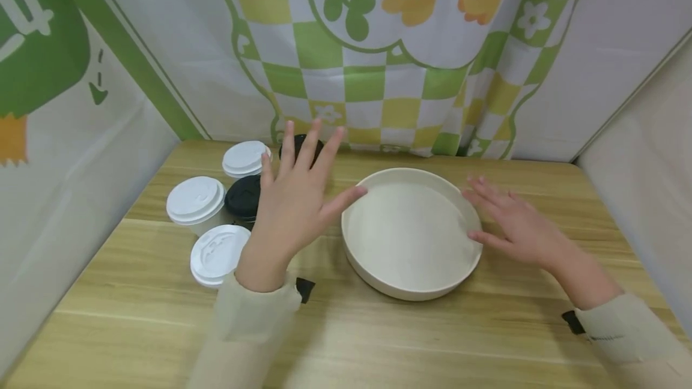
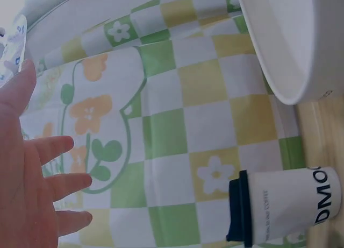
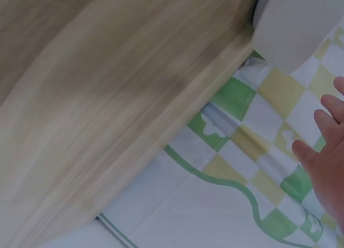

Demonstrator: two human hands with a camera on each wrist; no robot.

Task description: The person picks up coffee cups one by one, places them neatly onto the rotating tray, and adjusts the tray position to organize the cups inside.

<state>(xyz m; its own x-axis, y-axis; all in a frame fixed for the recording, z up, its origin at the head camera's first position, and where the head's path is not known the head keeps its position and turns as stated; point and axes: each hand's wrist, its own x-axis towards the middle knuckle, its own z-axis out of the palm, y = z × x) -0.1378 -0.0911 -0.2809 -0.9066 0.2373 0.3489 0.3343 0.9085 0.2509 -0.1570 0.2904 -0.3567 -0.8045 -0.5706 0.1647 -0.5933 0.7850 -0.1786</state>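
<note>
A round cream tray (image 1: 411, 233) with a low rim rests on the wooden table. My left hand (image 1: 294, 206) is held up with spread fingers between the tray and a group of lidded paper cups, holding nothing. Its thumb overlaps the tray's left rim; whether they touch I cannot tell. My right hand (image 1: 521, 230) is at the tray's right edge, its fingers extended and gripping nothing. Cups with white lids (image 1: 196, 197) and black lids (image 1: 243, 197) stand on the left, partly covered by my left hand. A dark-lidded cup (image 2: 290, 205) with printed letters shows in the left wrist view.
A green, yellow and white checked cloth (image 1: 367, 89) with orange flowers hangs behind the table (image 1: 378, 347). Pale fabric walls (image 1: 649, 131) enclose the sides. Green and orange print marks the left wall.
</note>
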